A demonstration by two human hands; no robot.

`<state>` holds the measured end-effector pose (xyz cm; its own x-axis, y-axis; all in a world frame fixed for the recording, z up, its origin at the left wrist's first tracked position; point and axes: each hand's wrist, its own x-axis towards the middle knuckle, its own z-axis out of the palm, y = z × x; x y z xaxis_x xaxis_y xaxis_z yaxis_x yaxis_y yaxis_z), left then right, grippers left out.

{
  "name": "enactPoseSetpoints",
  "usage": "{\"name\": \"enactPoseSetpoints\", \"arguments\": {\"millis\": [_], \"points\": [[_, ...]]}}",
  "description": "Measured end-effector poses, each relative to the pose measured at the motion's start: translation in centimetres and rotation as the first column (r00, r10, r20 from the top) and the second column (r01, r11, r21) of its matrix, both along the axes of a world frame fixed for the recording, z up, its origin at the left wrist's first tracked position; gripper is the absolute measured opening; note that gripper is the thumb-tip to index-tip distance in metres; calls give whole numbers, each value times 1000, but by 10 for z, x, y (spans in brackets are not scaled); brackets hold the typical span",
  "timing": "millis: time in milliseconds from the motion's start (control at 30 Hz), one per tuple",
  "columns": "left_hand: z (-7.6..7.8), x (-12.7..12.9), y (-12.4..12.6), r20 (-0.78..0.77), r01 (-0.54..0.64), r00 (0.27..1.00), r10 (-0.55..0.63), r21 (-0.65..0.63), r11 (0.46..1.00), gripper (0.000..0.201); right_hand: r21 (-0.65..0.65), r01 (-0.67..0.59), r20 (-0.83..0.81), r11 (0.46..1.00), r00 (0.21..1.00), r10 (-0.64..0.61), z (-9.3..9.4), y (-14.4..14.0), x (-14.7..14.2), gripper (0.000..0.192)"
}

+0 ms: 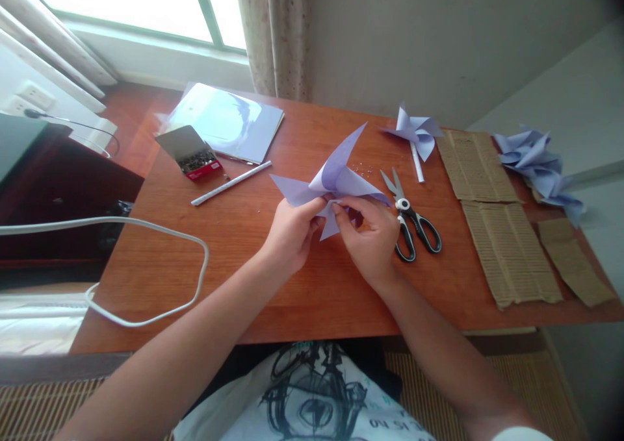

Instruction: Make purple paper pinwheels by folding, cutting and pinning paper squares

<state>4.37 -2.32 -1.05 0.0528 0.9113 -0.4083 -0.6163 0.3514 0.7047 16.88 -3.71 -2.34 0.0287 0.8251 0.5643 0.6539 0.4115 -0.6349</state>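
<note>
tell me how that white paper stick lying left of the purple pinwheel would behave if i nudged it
The thin white rolled-paper stick looks round and lies flat on the bare wooden table, so it would probably roll. It seems very light and hollow, so likely easy to flick away or crush if pinched hard.

Pale lilac folded paper pinwheel [336, 180] in my hands, black-handled steel scissors [412, 220] beside it on the reddish-brown wooden table [244, 233], ribbed tan cardboard strips [507, 249] nearby, a red open box of silvery pins [195, 155] beyond.
</note>
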Motion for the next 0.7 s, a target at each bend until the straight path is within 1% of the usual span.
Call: {"name": "enactPoseSetpoints", "arguments": {"millis": [167, 267, 400, 533, 700], "points": [[-2, -1, 0, 53, 39, 998, -40, 16, 999, 22, -39, 2, -65, 999, 998, -5, -1, -1, 0, 5], [-2, -2, 0, 41, 63, 997, -64, 15, 998, 25, -55, 4, -89, 998, 996, -9, -2, -1, 0, 7], [-3, -4, 0, 16, 63, 998, -63, 8, 998, 24, -69, -20, -114, 997, 993, 12, -3, 0, 0, 8], [-3, -5, 0, 3, 60, 998, -60, -9, 998, 25, -85, -28, -103, 996, 995, 19, -3, 1, 0, 7], [0, -5, 1, 7, 55, 998, -55, -27, 998, 24, -73, -58, -112, 996, 992, 49, -3, 1, 0, 7]]}}
